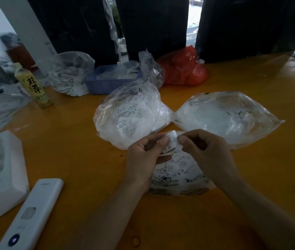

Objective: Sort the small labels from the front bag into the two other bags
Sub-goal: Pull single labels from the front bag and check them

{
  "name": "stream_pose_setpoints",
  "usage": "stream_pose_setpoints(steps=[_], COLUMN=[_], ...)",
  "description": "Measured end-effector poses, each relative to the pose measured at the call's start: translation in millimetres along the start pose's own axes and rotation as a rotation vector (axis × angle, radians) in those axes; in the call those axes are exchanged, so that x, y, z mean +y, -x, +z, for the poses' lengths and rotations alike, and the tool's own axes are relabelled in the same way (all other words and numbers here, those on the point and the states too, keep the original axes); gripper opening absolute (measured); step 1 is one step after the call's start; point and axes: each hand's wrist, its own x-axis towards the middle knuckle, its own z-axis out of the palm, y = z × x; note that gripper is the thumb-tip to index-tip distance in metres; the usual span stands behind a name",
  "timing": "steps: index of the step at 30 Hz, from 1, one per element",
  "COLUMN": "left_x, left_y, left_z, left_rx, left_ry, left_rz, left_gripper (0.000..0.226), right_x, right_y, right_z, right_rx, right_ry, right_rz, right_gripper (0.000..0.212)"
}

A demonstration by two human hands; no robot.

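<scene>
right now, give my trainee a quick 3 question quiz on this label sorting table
1. True or false: both hands pinch one small label above the front bag.
2. Which far bag shows more printed labels: A the left bag, B the right bag?
3. What lies on the table at near left, beside the white foam tray?

Key: 1 true. 2 A. 3 a white remote control.

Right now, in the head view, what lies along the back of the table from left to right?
Yellow drink bottle → clear bag of labels → blue plastic tray → red plastic bag.
</scene>
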Motion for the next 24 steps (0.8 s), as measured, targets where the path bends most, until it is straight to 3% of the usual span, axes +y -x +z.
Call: stream_pose_setpoints(steps=[3, 9, 16, 19, 22, 24], left_x=[-1.4, -0.6, -0.3, -0.1, 4.9, 13.7], left_y=[0.0, 2.2, 1.9, 2.6, 3.3, -0.4], left_z=[-1.2, 0.8, -1.4, -0.9, -2.7, -9.8], left_rx=[0.007, -0.031, -0.017, -0.058, -0.056, 0.017], left_ry=[-0.030, -0.107, -0.214, -0.215, -0.306, -0.467], left_rz=[0.016, 0.035, 0.102, 0.138, 0.226, 0.398], left_gripper=[0.019, 0.014, 0.019, 0.024, 0.026, 0.026], right_x=[-3.2, -3.4, -3.2, -6.6, -7.5, -4.3], right_y=[1.6, 3.0, -0.9, 0.4, -0.5, -6.6], right_z=[0.6, 3.8, -1.3, -3.4, -6.2, -12.0], right_rx=[-0.041, -0.099, 0.056, 0.019, -0.017, 0.067], right_ry=[-0.005, 0.106, 0.005, 0.003, 0.014, 0.064], right_rz=[0.001, -0.065, 0.044, 0.044, 0.011, -0.018], right_gripper=[0.024, 0.012, 0.016, 0.011, 0.012, 0.013])
